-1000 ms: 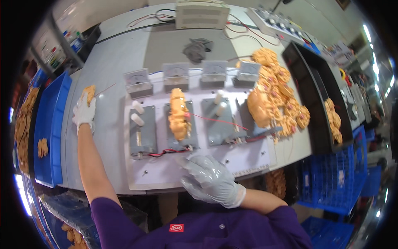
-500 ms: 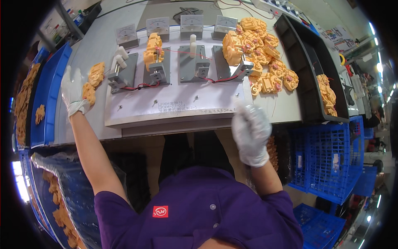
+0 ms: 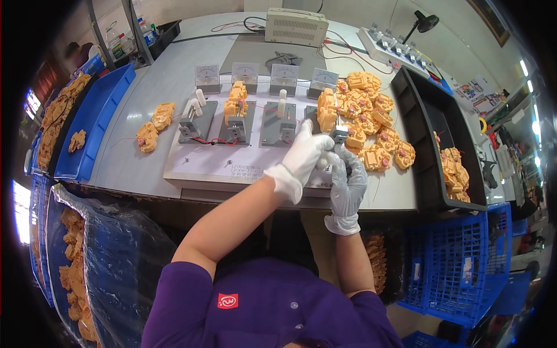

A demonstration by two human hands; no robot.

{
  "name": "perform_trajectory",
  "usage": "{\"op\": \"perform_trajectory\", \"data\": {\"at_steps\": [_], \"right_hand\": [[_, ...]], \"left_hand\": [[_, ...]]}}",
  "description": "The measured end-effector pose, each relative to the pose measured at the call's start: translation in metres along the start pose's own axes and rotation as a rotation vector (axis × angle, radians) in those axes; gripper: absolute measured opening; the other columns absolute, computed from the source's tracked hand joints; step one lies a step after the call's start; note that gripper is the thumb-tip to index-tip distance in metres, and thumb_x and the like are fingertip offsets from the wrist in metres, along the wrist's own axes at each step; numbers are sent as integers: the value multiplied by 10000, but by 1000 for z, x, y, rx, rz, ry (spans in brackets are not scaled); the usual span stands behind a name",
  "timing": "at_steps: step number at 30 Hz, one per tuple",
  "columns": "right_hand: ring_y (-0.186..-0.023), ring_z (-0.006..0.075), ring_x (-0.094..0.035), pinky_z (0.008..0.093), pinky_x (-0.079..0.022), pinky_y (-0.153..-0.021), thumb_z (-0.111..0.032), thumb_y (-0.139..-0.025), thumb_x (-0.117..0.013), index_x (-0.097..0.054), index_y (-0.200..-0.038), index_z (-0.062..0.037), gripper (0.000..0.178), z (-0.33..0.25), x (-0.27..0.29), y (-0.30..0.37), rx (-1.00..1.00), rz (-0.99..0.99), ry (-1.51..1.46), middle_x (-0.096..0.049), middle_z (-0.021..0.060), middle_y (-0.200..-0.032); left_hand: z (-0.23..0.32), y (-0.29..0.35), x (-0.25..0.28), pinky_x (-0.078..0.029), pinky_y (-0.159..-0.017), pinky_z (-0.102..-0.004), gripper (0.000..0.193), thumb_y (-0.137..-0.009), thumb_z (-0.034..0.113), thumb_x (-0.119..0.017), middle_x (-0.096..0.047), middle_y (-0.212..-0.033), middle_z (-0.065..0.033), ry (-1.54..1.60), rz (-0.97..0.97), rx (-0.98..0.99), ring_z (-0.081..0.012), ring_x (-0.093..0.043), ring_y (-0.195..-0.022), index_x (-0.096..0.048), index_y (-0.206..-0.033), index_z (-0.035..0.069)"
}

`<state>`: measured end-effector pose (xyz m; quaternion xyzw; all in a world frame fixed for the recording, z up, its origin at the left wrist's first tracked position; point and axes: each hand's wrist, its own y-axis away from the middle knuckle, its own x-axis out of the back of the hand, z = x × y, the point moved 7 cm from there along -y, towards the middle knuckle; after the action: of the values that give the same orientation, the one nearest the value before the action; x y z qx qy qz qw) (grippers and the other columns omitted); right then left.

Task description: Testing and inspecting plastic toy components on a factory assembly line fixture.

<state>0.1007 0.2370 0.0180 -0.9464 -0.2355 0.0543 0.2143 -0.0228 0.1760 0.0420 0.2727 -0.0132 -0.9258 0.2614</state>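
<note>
Both my hands, in pale gloves, meet at the front of the rightmost test fixture. A yellow-orange gearbox-like housing is mounted on that fixture. My left hand reaches across from the left, its fingers bent close against the fixture's base and front block. My right hand is just below, fingertips raised and drawn together by the block. Anything between the fingers of either hand is hidden. Another orange housing sits on the second fixture from the left. Beside my hands lies a pile of orange housings.
Two housings lie on the left of the table. Analog meters stand behind the fixtures. A blue tray is at the left, a black bin at the right. A beige box-shaped instrument stands at the back.
My left hand has moved from the loose housings at the left to the rightmost fixture. My right hand has risen from the table's front edge to that fixture. The view has tilted up.
</note>
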Motion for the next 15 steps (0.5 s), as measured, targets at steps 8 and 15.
{"op": "perform_trajectory", "data": {"at_steps": [8,15], "right_hand": [[-936,206,-644,342,-502,-871,-111,-929,-680,-677,-1101,14,212,-12,-9,-5,112,17,155,-693,114,-1009],[-845,169,-613,292,-500,-777,-88,-936,-644,-666,-1122,-5,205,-6,-3,-4,98,14,111,-647,73,-938]], "left_hand": [[5,-10,0,-479,-574,-243,836,-801,24,-545,-591,-1027,-123,61,-26,-199,-128,-584,-661,-162,-1544,7],[46,10,-23,-544,-749,-338,898,-875,371,-689,-660,-1080,-246,-1141,-67,-319,-281,-697,-795,-217,-1533,-16]]}}
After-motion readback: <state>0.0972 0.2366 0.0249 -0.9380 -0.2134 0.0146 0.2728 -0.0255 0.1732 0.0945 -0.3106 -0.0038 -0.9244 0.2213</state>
